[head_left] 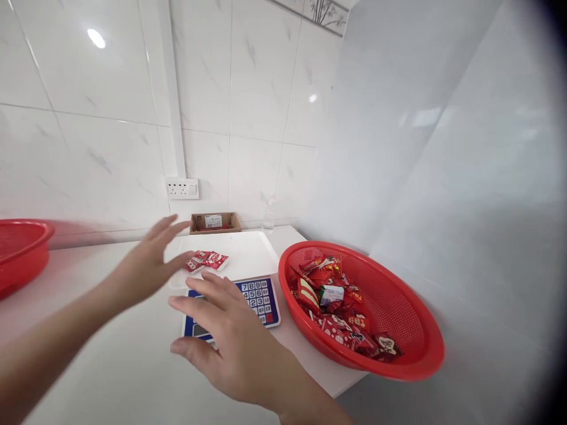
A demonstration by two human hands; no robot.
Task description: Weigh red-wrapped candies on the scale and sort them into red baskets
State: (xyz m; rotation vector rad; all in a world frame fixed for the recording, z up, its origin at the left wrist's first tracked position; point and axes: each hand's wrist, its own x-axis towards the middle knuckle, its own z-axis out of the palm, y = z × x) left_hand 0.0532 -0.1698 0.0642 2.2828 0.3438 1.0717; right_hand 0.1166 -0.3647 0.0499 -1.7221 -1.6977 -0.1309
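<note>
A digital scale [274,310] with a blue keypad stands on the white table, its pale weighing tray [248,251] behind the keys. On the tray's left part lie a few small red snack packets [217,260]. My left hand [153,257] hovers at the tray's left side, fingers spread, its thumb tip near the packets; whether it touches them I cannot tell. My right hand [230,333] is over the keypad with fingers apart and nothing in it, covering part of the keys and display. At the right, a red plastic basket [398,295] holds many wrapped snacks [332,295].
Behind the scale a small open cardboard box [215,223] sits against the tiled wall, with a clear bottle [268,215] beside it. Another red basket [26,260] stands at the far left. A wall socket [182,188] is above the table. The right basket overhangs the table's edge.
</note>
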